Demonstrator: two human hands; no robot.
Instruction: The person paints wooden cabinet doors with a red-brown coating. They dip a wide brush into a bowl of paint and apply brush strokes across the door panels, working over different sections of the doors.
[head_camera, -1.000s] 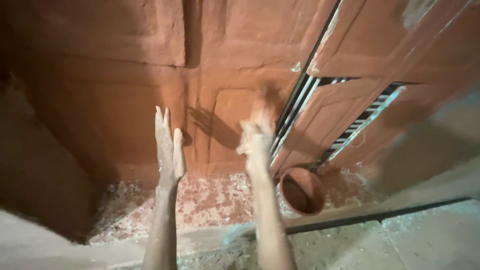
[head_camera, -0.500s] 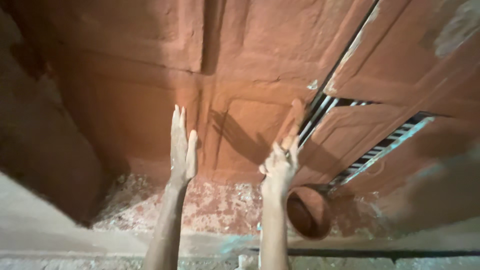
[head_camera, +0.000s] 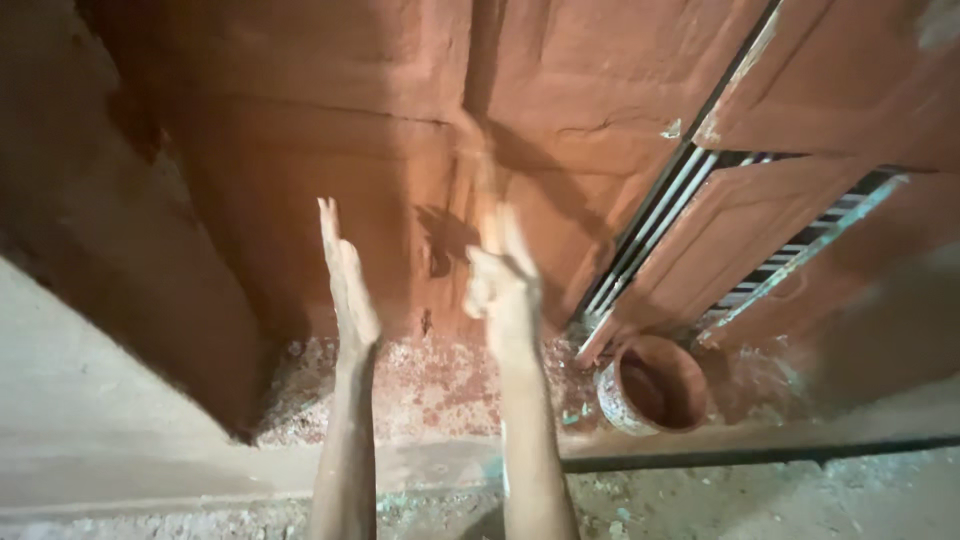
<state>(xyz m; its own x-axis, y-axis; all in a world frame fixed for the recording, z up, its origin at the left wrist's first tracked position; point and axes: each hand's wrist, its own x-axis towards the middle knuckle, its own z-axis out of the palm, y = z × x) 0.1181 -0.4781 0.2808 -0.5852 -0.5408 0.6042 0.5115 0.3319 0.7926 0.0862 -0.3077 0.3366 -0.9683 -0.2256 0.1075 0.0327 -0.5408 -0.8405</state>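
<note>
Both my arms reach forward towards a reddish-brown plastered wall (head_camera: 300, 130). My left hand (head_camera: 345, 275) is flat, edge-on, fingers straight and together, held just in front of the wall and holding nothing. My right hand (head_camera: 500, 275) is blurred with motion; its fingers point up at a vertical step (head_camera: 478, 150) in the wall surface, and it is dusted pale. I cannot tell whether it holds anything or touches the wall. Shadows of the hands fall on the wall between them.
A round reddish pot (head_camera: 655, 385) stands on the speckled floor (head_camera: 420, 385) at the foot of the wall, right of my right arm. Reddish door panels with pale metal bars (head_camera: 740, 230) fill the right side. A pale ledge (head_camera: 120, 440) runs across below.
My right hand has risen and shifted towards the vertical step in the wall. The left hand has stayed flat near the wall. The view has tilted slightly.
</note>
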